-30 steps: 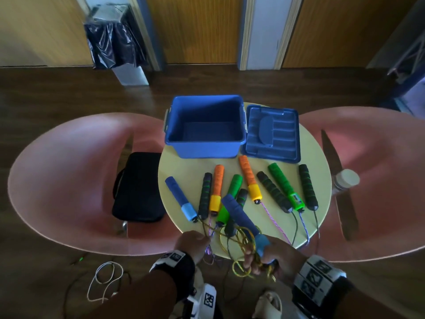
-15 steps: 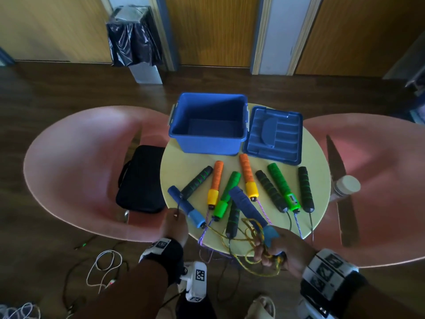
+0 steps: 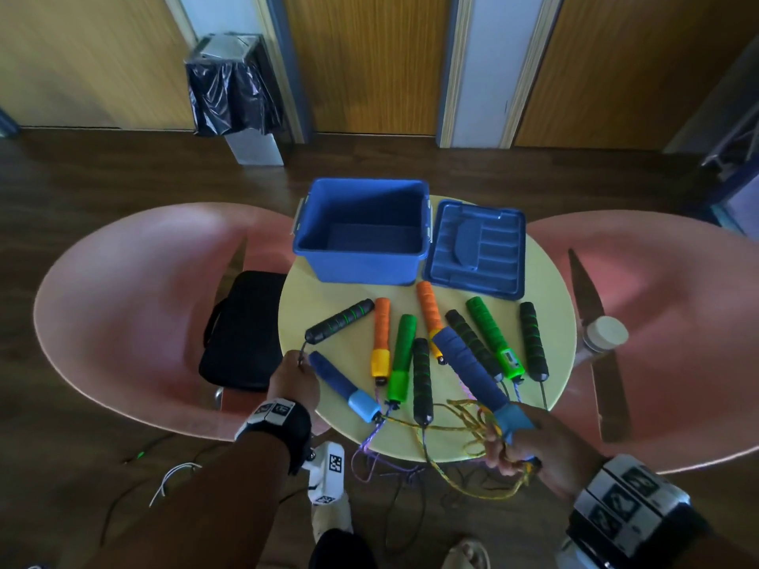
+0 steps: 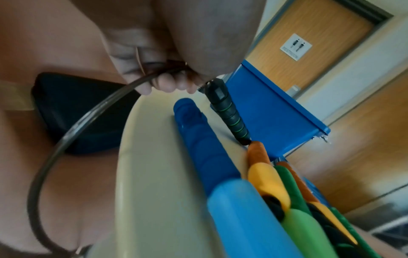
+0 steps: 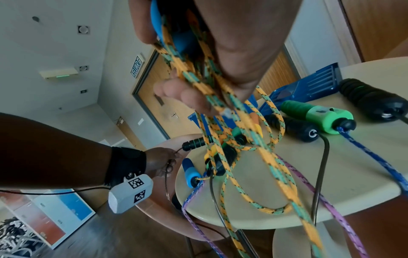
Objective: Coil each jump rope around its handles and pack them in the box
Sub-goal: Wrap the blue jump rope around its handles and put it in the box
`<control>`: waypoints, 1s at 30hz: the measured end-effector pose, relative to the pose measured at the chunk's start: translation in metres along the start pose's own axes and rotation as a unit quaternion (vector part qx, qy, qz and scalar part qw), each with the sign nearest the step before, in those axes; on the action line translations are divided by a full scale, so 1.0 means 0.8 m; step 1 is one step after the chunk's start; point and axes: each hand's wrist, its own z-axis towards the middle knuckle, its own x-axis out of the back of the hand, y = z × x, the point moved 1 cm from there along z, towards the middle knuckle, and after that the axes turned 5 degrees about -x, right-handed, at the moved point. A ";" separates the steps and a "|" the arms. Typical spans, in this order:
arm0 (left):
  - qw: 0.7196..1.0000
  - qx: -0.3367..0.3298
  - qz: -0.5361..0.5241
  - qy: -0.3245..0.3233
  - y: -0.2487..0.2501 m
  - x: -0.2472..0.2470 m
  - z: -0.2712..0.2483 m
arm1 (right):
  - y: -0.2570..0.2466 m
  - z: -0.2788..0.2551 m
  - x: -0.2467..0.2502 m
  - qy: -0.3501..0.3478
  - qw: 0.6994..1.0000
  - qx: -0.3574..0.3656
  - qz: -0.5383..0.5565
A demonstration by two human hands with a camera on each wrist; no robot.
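Two hands: right hand (image 3: pixel 546 449) clutches yellow rope (image 3: pixel 472 425), left hand (image 3: pixel 293 377) pinches black cord (image 4: pixel 73 132).

Handles (image 3: pixel 419 351) lie fanned across the table (image 3: pixel 328 305) between the two hands, packed nearly touching, no lane through. Beyond them, box (image 3: pixel 361 264) top open, reachable from above; lid (image 3: pixel 480 248) flat just right of it. Ropes (image 3: pixel 447 425) tangle over the near edge by right hand (image 3: pixel 546 449). Bare tabletop beyond left hand (image 3: pixel 293 379), toward the box.
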 end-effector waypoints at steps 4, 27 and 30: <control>0.990 -0.040 0.119 -0.070 0.010 0.005 0.029 | 0.001 -0.005 -0.001 0.000 0.999 0.017 0.037; 0.900 -0.327 0.226 -0.181 -0.011 0.056 -0.012 | 0.027 0.019 0.006 0.094 0.990 -0.108 -0.014; 0.905 -0.328 0.154 -0.223 0.000 0.078 -0.050 | 0.036 0.017 0.015 0.104 0.982 -0.148 -0.051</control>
